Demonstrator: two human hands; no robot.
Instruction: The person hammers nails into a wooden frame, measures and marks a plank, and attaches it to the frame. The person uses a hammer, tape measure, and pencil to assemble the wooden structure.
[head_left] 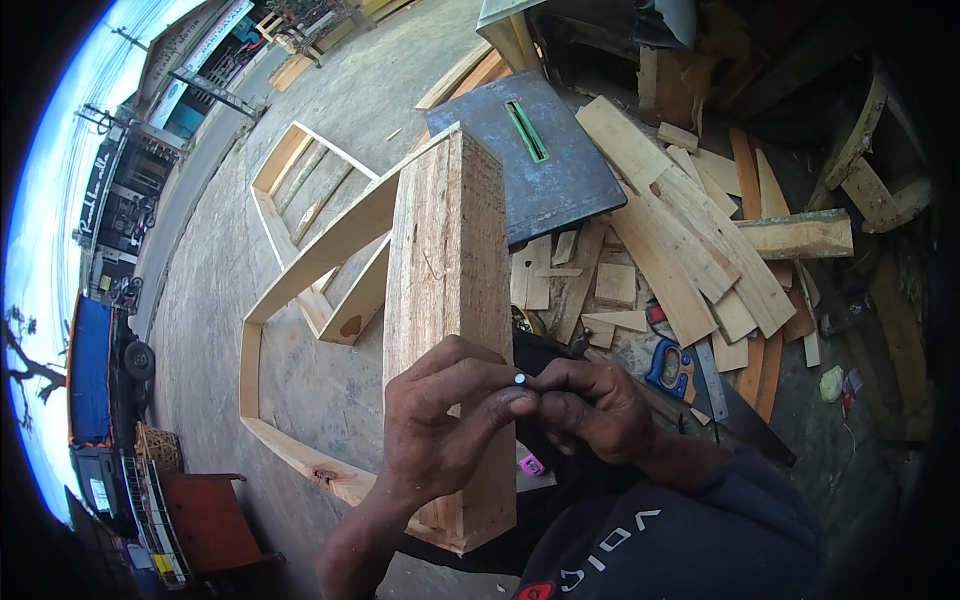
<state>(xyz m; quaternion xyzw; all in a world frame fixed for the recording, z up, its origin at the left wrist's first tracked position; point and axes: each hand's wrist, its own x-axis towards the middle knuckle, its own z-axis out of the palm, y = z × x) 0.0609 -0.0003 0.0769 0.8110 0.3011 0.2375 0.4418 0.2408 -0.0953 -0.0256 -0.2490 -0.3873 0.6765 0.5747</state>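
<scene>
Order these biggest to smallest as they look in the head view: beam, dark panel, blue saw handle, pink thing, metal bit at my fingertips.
1. Beam, helped by being near the camera
2. Dark panel, partly covered
3. Blue saw handle
4. Pink thing
5. Metal bit

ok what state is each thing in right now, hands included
left hand: pinched shut on the small round-headed piece
right hand: curled, fingertips at that same piece, own grip unclear
thick wooden piece: unpainted, grain showing
wooden frame: joined at corners, unpainted
handsaw: lying down, unheld
planks: loose, overlapping
slotted dark board: uncovered, slot visible
</scene>
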